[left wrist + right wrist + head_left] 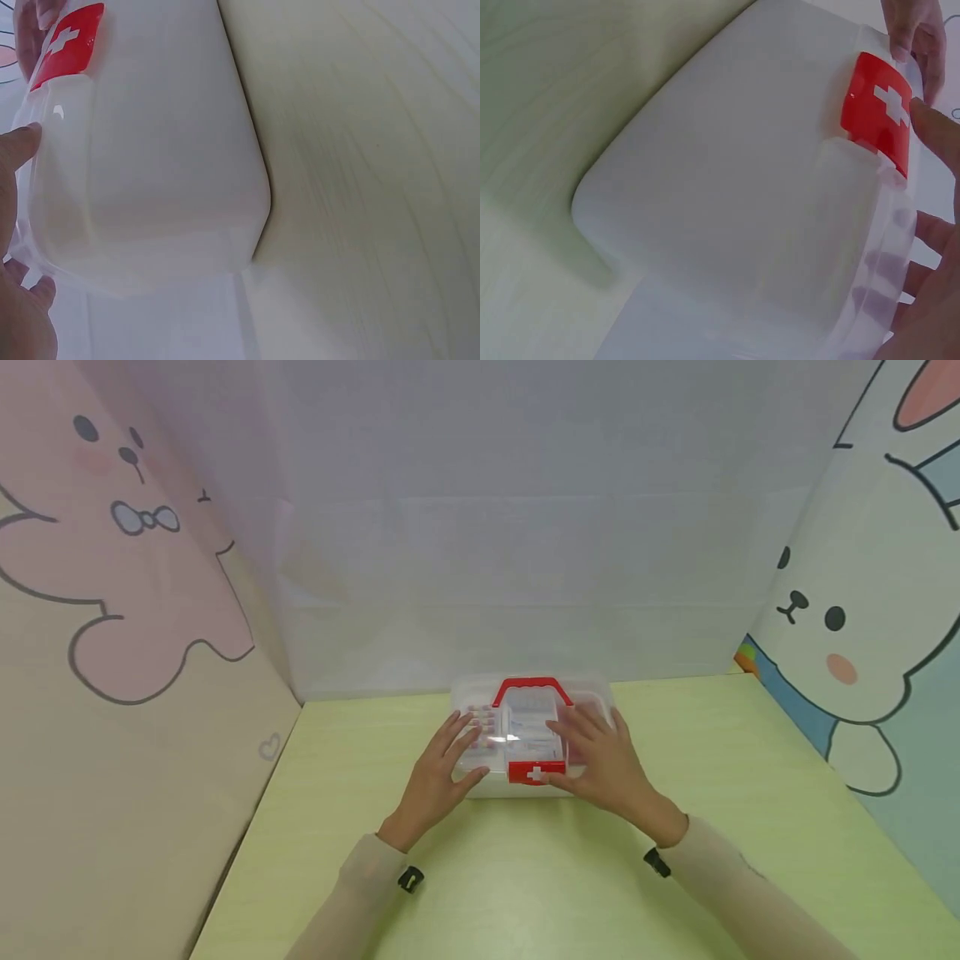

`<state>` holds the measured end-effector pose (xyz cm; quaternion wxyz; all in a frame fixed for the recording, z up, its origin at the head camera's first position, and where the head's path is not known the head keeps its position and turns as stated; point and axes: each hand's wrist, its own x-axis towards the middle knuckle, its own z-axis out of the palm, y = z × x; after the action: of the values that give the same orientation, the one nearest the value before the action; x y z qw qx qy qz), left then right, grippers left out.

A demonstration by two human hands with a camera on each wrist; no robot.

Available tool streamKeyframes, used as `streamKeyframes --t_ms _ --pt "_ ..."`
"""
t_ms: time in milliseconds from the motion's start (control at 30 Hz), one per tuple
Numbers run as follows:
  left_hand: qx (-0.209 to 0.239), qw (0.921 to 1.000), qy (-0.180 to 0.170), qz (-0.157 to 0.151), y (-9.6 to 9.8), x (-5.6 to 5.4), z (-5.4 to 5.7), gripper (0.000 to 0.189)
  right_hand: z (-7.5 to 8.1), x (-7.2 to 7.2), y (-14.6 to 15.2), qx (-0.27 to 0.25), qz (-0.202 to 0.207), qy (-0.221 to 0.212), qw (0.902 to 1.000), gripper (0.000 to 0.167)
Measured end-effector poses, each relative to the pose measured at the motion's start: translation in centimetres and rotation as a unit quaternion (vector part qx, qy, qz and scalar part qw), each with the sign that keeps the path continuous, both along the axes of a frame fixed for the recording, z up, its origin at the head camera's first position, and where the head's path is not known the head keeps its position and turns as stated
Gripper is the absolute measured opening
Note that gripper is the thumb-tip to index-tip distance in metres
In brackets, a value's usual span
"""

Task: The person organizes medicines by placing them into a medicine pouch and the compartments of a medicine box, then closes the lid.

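A white first-aid box (pixel 491 788) with a clear lid stands on the table against the back wall. Its red handle (pixel 534 682) lies on the far part of the lid. At the front edge is a red latch (pixel 517 772) with a white cross. My left hand (pixel 435 777) rests over the lid's left side with spread fingers, its thumb (pixel 24 142) by the lid's front rim. Over the right side lies my right hand (pixel 611 770), fingers spread, its thumb (pixel 932 131) at the latch. Through the lid show small coloured items and clear packets, partly hidden by the fingers.
The pale yellow-green table (pixel 510 877) extends on both sides of the box and in front of it. A white sheet (pixel 510 552) hangs right behind it. Printed cartoon panels (pixel 150 610) flank the table left and right.
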<state>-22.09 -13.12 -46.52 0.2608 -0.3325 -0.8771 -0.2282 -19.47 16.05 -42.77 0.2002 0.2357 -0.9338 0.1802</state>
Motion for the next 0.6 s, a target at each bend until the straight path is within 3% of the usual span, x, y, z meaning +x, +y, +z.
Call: streamKeyframes --t_ms 267,467,600 --pt "0.001 1.0000 -0.004 0.001 0.0 -0.1 0.0 0.068 -1.8 0.0 -0.4 0.062 -0.036 0.048 0.9963 0.095" --pt "0.002 1.0000 0.005 0.003 0.0 -0.1 -0.3 0.071 -2.5 -0.2 -0.5 0.059 -0.033 0.098 0.9929 0.097" --pt "0.005 0.9997 -0.020 0.015 0.0 0.0 -0.4 0.072 -2.9 -0.3 -0.5 0.051 -0.024 0.117 0.9915 0.100"
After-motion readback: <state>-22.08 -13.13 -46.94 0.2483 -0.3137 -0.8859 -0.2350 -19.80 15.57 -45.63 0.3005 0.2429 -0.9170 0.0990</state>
